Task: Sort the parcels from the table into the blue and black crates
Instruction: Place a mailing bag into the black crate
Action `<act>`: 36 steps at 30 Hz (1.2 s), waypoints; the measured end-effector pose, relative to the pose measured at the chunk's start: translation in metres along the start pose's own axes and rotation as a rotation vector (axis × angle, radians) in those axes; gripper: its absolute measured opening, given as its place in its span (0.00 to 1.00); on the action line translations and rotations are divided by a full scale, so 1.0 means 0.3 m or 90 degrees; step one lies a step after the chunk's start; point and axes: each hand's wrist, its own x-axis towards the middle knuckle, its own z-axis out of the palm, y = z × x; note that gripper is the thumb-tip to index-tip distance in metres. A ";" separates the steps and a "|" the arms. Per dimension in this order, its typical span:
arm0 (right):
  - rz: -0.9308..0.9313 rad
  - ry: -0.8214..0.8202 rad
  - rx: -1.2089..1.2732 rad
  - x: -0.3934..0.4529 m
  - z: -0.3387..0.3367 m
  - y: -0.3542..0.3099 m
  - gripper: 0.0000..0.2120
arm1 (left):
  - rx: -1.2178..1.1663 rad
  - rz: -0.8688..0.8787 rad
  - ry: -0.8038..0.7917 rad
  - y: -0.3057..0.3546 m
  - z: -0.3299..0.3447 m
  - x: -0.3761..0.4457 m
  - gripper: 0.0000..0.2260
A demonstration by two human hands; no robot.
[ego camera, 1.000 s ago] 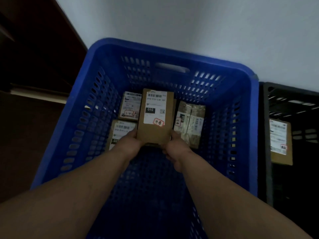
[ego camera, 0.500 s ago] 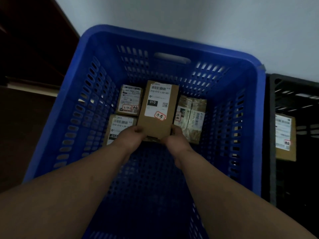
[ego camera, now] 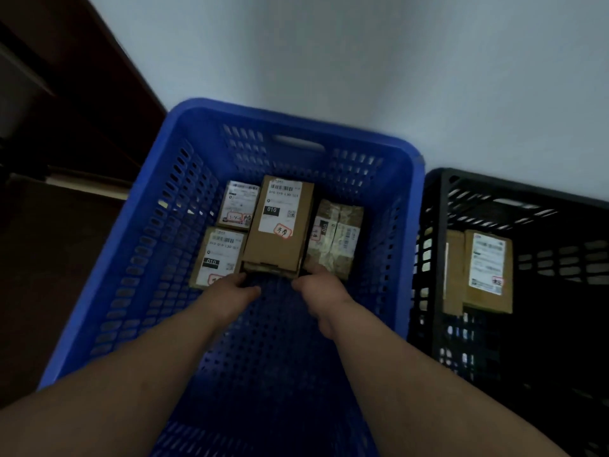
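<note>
Head view: blue crate [ego camera: 138, 258] holds four parcels; black crate [ego camera: 438, 258] one

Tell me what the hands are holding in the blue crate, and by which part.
Both hands, left and right, hold the tall brown parcel by its near bottom corners, one hand at each.

The blue crate [ego camera: 138, 258] and black crate [ego camera: 438, 245] are perforated, faintly shiny plastic, the parcels [ego camera: 280, 245] matt brown cardboard with white paper labels, one parcel [ego camera: 339, 239] wrapped in glossy tape.
</note>
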 end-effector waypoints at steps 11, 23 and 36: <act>-0.130 0.014 -0.085 -0.560 -0.239 -0.065 0.21 | 0.014 0.143 0.073 0.207 0.031 -0.558 0.25; -0.206 0.200 0.017 -1.231 -0.595 0.326 0.05 | 0.160 0.381 0.019 0.304 0.324 -1.103 0.19; -0.198 0.345 0.105 -1.626 -1.244 0.748 0.10 | 0.197 0.462 -0.093 0.569 1.044 -1.474 0.21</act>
